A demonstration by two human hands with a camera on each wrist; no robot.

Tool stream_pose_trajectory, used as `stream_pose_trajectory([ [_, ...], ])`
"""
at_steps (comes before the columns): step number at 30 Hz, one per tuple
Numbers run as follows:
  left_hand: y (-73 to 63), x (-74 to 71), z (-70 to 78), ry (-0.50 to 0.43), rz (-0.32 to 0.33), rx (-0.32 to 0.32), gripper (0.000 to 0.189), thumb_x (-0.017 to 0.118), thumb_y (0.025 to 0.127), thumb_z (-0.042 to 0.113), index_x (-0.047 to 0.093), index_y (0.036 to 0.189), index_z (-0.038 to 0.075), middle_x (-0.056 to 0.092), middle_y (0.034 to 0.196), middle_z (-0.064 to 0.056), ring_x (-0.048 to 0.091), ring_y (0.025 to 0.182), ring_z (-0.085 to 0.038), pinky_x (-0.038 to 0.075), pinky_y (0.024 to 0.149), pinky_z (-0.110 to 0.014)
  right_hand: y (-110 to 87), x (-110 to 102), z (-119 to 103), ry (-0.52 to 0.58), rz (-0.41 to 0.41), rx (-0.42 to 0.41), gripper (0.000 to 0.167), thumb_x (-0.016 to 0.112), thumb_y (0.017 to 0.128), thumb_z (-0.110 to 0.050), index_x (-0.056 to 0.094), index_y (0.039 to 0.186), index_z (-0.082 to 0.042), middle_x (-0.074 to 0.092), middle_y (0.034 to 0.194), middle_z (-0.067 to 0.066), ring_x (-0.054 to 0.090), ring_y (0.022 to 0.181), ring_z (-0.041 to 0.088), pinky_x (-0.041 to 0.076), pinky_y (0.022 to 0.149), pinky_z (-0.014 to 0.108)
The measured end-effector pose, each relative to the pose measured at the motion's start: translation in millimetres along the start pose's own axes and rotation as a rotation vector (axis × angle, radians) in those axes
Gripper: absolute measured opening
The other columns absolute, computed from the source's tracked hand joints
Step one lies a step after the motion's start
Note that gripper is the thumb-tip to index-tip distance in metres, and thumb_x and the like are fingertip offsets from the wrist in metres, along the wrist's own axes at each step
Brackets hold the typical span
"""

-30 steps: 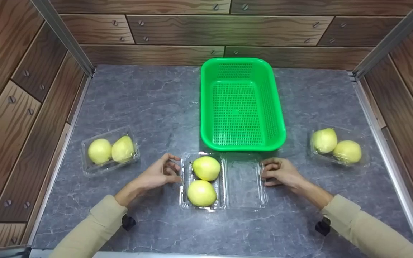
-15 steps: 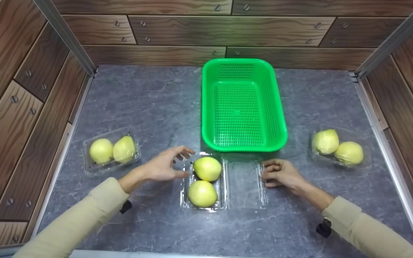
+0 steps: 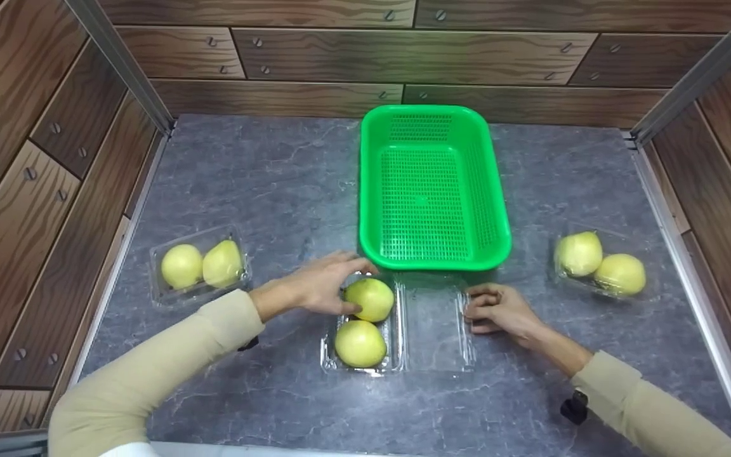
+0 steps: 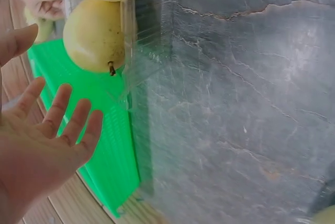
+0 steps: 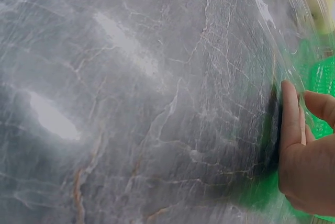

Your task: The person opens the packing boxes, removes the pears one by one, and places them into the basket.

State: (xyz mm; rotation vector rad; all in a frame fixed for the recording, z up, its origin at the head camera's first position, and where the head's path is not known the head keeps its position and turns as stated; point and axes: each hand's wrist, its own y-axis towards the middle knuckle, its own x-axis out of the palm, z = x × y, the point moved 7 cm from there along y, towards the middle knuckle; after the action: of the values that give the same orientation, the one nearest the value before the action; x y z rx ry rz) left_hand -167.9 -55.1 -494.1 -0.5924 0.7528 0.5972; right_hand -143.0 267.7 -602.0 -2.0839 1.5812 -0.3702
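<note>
An open clear plastic clamshell container (image 3: 397, 367) lies in front of the green basket. Its left half holds two yellow-green pears, a far pear (image 3: 370, 299) and a near pear (image 3: 360, 344). My left hand (image 3: 324, 284) is over the container's left rim beside the far pear, fingers spread. In the left wrist view those fingers (image 4: 55, 111) stand apart from the pear with the dark stem (image 4: 97, 38). At the outer edge of the flat lid (image 3: 436, 327), my right hand (image 3: 505, 314) pinches the plastic between thumb and fingers, as the right wrist view also shows.
A green plastic basket (image 3: 365, 190) stands just behind the container. To the left lies a clear box (image 3: 165, 295) with two pears, and another clear box (image 3: 648, 293) with two pears lies to the right. Wood-patterned walls (image 3: 321, 57) enclose the grey marbled table (image 3: 264, 171).
My left hand has left the container's left edge and moved right and away from me, over the rim to the far pear. The right hand has stayed at the lid's edge.
</note>
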Motion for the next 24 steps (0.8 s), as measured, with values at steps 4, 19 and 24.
stream_pose_trajectory([
  [4, 9.3, 7.5, 4.3, 0.047, -0.02, 0.058, 0.065, 0.084, 0.087, 0.027, 0.057, 0.146, 0.021, 0.053, 0.154, -0.011, 0.049, 0.143, -0.034, 0.044, 0.119, -0.061, 0.1, 0.3, 0.8, 0.002, 0.008, 0.004, 0.062, 0.071, 0.093, 0.003, 0.044, 0.147, 0.013, 0.066, 0.09, -0.004, 0.074, 0.084, 0.009, 0.068, 0.076, 0.031],
  [19, 19.6, 23.3, 8.1, 0.078, -0.048, 0.124, 0.061, 0.083, 0.085, 0.018, 0.062, 0.142, 0.022, 0.054, 0.146, -0.013, 0.052, 0.134, -0.031, 0.053, 0.113, -0.053, -2.2, 0.7, -0.2, 0.004, 0.008, -0.002, 0.065, 0.071, 0.094, 0.0, 0.042, 0.152, 0.012, 0.067, 0.089, -0.003, 0.076, 0.082, 0.012, 0.067, 0.076, 0.031],
  [24, 20.6, 25.9, 8.4, 0.111, -0.042, 0.158, 0.056, 0.083, 0.083, 0.012, 0.067, 0.136, 0.019, 0.054, 0.145, -0.014, 0.051, 0.13, -0.031, 0.054, 0.111, -0.05, -2.5, 1.3, 0.5, 0.006, 0.007, -0.011, 0.066, 0.071, 0.094, 0.001, 0.042, 0.151, 0.012, 0.067, 0.088, -0.004, 0.075, 0.083, 0.01, 0.067, 0.075, 0.03],
])
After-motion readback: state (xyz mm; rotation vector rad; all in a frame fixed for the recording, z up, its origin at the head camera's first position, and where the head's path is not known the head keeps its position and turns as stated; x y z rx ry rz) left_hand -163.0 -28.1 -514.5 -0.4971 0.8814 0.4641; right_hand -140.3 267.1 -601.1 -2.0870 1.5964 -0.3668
